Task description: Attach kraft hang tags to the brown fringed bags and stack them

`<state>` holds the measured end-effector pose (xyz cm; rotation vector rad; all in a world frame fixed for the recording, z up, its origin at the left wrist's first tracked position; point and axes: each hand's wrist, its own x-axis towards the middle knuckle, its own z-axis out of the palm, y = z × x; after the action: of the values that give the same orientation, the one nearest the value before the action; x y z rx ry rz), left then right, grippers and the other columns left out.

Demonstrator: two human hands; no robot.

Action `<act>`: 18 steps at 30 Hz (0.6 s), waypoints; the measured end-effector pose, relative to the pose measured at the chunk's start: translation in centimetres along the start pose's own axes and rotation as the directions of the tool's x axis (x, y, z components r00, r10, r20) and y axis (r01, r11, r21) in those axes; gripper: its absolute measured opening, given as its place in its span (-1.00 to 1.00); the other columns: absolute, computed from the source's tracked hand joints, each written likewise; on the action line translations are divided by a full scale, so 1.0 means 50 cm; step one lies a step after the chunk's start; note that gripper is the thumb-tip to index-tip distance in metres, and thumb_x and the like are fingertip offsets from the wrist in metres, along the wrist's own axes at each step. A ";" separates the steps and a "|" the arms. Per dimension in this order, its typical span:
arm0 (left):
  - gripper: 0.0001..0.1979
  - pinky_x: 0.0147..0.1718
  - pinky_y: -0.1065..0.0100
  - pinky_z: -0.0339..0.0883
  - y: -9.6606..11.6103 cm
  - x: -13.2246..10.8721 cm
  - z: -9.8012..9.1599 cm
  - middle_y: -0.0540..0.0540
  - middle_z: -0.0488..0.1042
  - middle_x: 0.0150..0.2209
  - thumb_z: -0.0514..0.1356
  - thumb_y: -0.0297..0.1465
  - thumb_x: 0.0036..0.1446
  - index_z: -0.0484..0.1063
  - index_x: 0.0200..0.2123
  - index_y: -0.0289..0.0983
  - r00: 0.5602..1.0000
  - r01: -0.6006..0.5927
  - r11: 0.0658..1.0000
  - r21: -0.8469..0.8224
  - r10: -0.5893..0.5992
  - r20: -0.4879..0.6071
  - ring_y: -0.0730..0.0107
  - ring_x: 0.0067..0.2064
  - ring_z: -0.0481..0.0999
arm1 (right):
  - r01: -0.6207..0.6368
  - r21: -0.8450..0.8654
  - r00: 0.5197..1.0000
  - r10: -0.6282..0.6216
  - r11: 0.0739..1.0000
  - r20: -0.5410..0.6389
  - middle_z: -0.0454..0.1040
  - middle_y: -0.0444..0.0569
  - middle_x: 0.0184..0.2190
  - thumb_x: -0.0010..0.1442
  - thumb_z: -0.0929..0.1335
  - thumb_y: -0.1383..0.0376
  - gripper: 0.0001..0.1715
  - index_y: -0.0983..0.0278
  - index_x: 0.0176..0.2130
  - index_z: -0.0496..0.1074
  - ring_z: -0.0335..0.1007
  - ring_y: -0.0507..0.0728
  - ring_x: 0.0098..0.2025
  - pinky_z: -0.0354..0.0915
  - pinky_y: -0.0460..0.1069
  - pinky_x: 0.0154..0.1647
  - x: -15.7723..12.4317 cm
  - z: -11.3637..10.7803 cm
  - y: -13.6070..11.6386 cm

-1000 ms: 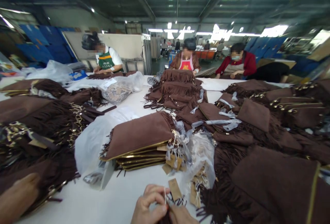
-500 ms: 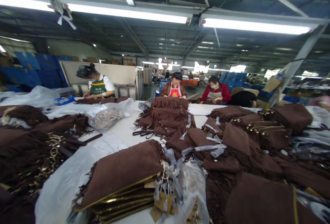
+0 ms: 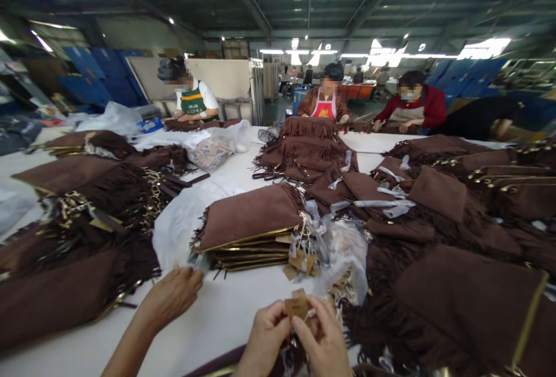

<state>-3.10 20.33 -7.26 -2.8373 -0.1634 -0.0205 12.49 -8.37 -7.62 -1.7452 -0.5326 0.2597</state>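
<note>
Close to the bottom edge, my left hand [image 3: 266, 336] and my right hand [image 3: 324, 333] meet around a small brown paper tag [image 3: 297, 306]. The fingers of both are closed on it. Something white, perhaps its string, shows by my right fingers. Below them lies part of a dark brown bag [image 3: 226, 362] with a gold zip, mostly cut off. Just beyond is a stack of brown fringed bags [image 3: 252, 215] with gold zips. Brown tags [image 3: 300, 261] on white strings hang at its right end.
Another person's hand [image 3: 176, 293] reaches in from the lower left. Brown bags with metal chains [image 3: 78, 174] are piled left, more bags [image 3: 469, 302] right. A plastic bag of tags [image 3: 347, 249] stands near. Across the white table [image 3: 174, 342] work several people, one in a green apron [image 3: 195, 105].
The view has tilted down and shifted left. My two hands with the tag have come into sight, as has another person's hand at the left.
</note>
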 end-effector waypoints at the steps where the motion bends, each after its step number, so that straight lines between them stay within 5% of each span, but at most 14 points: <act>1: -0.61 -0.31 -0.12 0.29 0.003 0.003 -0.003 -0.16 0.40 -0.43 -0.19 -0.62 -0.04 0.41 -0.47 -0.29 0.998 -0.023 0.997 0.074 0.019 0.052 0.10 -0.36 0.38 | 0.022 -0.014 0.999 -0.022 1.000 0.029 0.33 -0.10 -0.44 0.07 0.33 0.11 -0.73 0.23 -0.35 0.47 0.26 0.05 -0.48 0.24 -0.10 -0.46 0.011 -0.007 -0.011; 4: -0.69 -0.34 -0.06 0.31 -0.001 0.002 -0.008 -0.17 0.42 -0.41 -0.07 -0.67 -0.10 0.42 -0.48 -0.29 0.984 -0.101 0.983 0.156 0.076 0.161 0.03 -0.32 0.40 | 0.020 0.023 0.997 -0.022 1.000 0.073 0.30 -0.10 -0.45 0.08 0.33 0.16 -0.72 0.24 -0.55 0.46 0.28 0.07 -0.38 0.23 -0.10 -0.37 0.039 -0.031 -0.041; 7: -0.65 -0.08 -0.04 0.23 -0.019 -0.003 -0.012 -0.14 0.45 -0.33 -0.04 -0.74 -0.13 0.41 -0.46 -0.24 0.975 -0.202 0.974 0.099 0.190 0.118 0.06 -0.14 0.40 | -0.134 0.286 0.978 0.173 0.949 -0.115 0.37 -0.07 -0.30 -0.03 0.40 0.14 -0.77 0.27 -0.49 0.49 0.31 0.09 -0.27 0.27 -0.10 -0.29 0.063 -0.061 -0.063; 10: -0.66 0.06 -0.04 0.07 -0.032 0.013 -0.025 -0.19 0.47 -0.28 0.00 -0.75 -0.11 0.42 -0.41 -0.27 0.992 -0.109 0.986 0.123 0.101 0.075 0.04 -0.08 0.38 | -0.210 0.649 0.858 0.455 0.731 -0.236 0.43 -0.11 -0.34 -0.25 0.51 0.16 -0.69 0.28 -0.46 0.50 0.31 0.02 -0.39 0.25 -0.18 -0.52 0.083 -0.090 -0.084; 13: -0.67 0.08 -0.07 0.01 -0.027 0.058 -0.045 -0.27 0.47 -0.21 0.03 -0.72 -0.09 0.44 -0.30 -0.32 0.995 -0.072 0.981 0.182 0.057 0.086 -0.04 -0.03 0.35 | -0.237 0.796 0.801 0.576 0.556 -0.164 0.43 -0.18 -0.49 -0.40 0.56 0.23 -0.63 0.31 -0.50 0.49 0.20 -0.09 -0.56 0.08 -0.26 -0.73 0.090 -0.112 -0.091; 16: -0.63 0.06 -0.03 0.06 -0.020 0.113 -0.064 -0.24 0.46 -0.16 0.03 -0.69 -0.03 0.40 -0.16 -0.27 0.999 -0.023 0.991 0.132 0.019 0.037 0.02 -0.03 0.38 | -0.330 0.817 0.747 0.660 0.473 -0.081 0.42 -0.19 -0.57 -0.48 0.57 0.25 -0.60 0.32 -0.54 0.47 0.19 -0.08 -0.60 0.13 -0.25 -0.73 0.079 -0.126 -0.070; 18: -0.61 0.03 0.00 0.12 -0.018 0.145 -0.080 -0.20 0.46 -0.15 0.01 -0.69 -0.02 0.39 -0.16 -0.24 1.000 0.025 0.997 0.080 -0.026 0.004 0.08 -0.07 0.41 | -0.338 0.786 0.752 0.650 0.518 -0.106 0.41 -0.20 -0.58 -0.47 0.57 0.24 -0.59 0.29 -0.52 0.48 0.21 -0.06 -0.60 0.21 -0.20 -0.70 0.068 -0.137 -0.043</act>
<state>3.99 20.80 -2.95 -2.7561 -0.1969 -0.0116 18.05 -12.28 -3.49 -1.0424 0.4001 0.4529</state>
